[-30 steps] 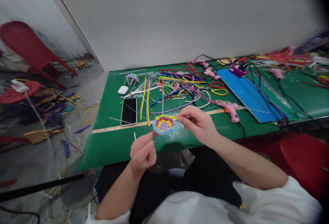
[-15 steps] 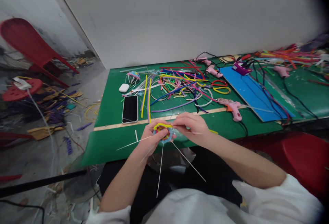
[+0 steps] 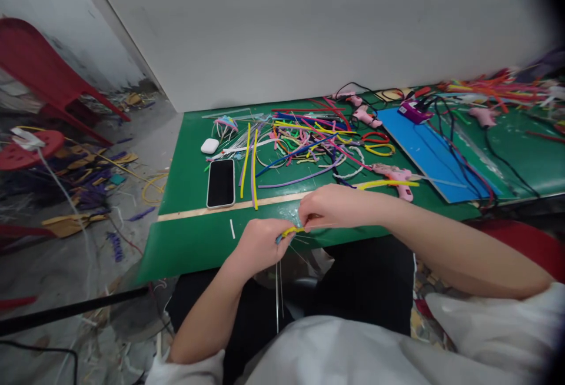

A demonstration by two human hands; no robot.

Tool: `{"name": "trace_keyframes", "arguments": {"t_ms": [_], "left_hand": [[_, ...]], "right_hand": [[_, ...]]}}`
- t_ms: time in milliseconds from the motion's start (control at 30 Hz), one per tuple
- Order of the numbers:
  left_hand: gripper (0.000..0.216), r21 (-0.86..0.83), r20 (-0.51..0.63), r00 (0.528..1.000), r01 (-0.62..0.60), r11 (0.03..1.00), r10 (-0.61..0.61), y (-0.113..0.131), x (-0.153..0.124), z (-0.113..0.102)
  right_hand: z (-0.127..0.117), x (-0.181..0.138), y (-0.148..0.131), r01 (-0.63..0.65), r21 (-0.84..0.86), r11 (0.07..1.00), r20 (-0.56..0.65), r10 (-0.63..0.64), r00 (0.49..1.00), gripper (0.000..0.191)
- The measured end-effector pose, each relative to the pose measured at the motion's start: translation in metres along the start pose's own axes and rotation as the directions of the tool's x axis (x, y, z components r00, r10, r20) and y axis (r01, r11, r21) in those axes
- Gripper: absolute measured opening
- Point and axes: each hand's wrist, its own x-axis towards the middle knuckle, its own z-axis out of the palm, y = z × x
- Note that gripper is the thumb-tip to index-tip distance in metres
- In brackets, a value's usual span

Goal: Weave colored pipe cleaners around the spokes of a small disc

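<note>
Over the table's near edge, my left hand (image 3: 263, 242) is closed around a small woven pipe-cleaner piece (image 3: 279, 239), tipped so that mostly its blue and yellow edge shows. Thin pale rods (image 3: 277, 296) stick out of it downward and to the right. My right hand (image 3: 324, 208) pinches the yellow pipe cleaner (image 3: 388, 183) close to the woven edge. A long yellow length shows beyond my right wrist; the part between is hidden by the hand. The fingertips of both hands are nearly touching.
Ahead lies a heap of coloured pipe cleaners (image 3: 304, 143). A phone (image 3: 221, 183) and white case (image 3: 209, 146) lie left. To the right are scissors (image 3: 379, 148), a pink glue gun (image 3: 399, 180), a blue board (image 3: 424, 155) and a purple power block (image 3: 414, 112) with cables.
The woven piece has turned from face-up to edge-on in my left hand. My right hand has lifted slightly, and the yellow length has swung up beside the right wrist.
</note>
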Motion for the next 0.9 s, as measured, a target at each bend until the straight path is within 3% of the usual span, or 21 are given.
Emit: {"name": "trace_keyframes", "arguments": {"t_ms": [100,233,333,433,600,767,900], "left_hand": [[0.017,0.074,-0.036,0.999,0.035,0.997,-0.032,-0.003,0.0,0.004],[0.017,0.072,-0.051,0.997,0.054,0.996,-0.051,-0.005,0.001,0.004],[0.017,0.07,-0.144,0.983,0.125,0.99,-0.114,-0.007,0.002,0.004],[0.016,0.028,-0.264,0.951,0.177,0.984,-0.164,-0.008,0.003,0.005],[0.017,-0.148,-0.316,0.924,0.177,0.973,-0.216,-0.009,0.004,0.004],[0.02,-0.223,-0.285,0.92,0.21,0.952,-0.27,-0.007,0.003,-0.001],[0.023,-0.21,-0.27,0.91,0.262,0.942,-0.314,-0.002,0.001,-0.002]], "right_hand": [[0.005,0.004,0.004,-0.036,0.041,0.999,-0.007,0.036,0.999,0.013],[0.011,0.004,0.006,0.009,0.149,0.989,-0.021,-0.006,1.0,0.015],[0.022,0.003,0.005,0.027,0.037,0.999,-0.181,-0.019,0.983,0.014],[0.035,0.002,0.004,0.039,-0.229,0.973,-0.365,-0.123,0.923,0.018],[0.046,-0.003,-0.003,-0.034,-0.626,0.779,-0.502,-0.369,0.782,0.017],[0.05,-0.009,-0.012,-0.056,-0.697,0.715,-0.56,-0.494,0.665,0.017],[0.052,-0.012,-0.014,-0.07,-0.672,0.738,-0.589,-0.474,0.654,0.026]]}}
